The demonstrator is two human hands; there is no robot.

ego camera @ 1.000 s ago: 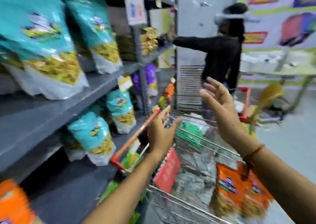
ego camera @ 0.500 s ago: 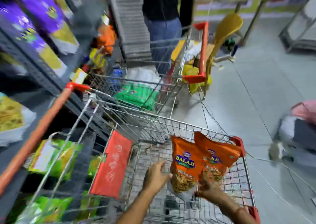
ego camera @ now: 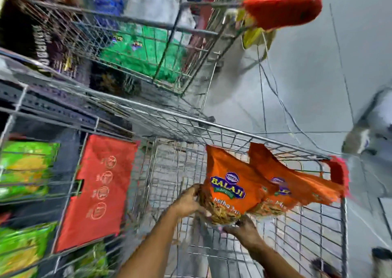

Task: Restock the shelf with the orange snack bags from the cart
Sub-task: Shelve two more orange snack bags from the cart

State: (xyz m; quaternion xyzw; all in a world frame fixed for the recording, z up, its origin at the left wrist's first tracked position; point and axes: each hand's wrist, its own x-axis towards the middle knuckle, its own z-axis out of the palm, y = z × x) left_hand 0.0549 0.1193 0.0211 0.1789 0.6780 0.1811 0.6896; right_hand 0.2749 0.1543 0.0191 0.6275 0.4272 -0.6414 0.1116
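Head view, looking steeply down into a wire cart; the frame is smeared by motion, so fine detail is unreliable. Two orange snack bags stand overlapped inside the cart, leaning toward its right wall, the front bag printed with a blue and yellow "BALAJI" logo. The left hand is closed on the front bag's lower left edge. The right hand is under the same bag's bottom edge, fingers curled up against it; it appears to be gripping, though blur hides the fingertips. Both forearms enter from the bottom of the frame. A red fold-down seat panel with printed symbols hangs at the cart's left end. Beyond the cart's left side, green snack bags lie on a low shelf. A second wire cart stands ahead, holding green packets. Its red handle shows at top right above the grey floor.
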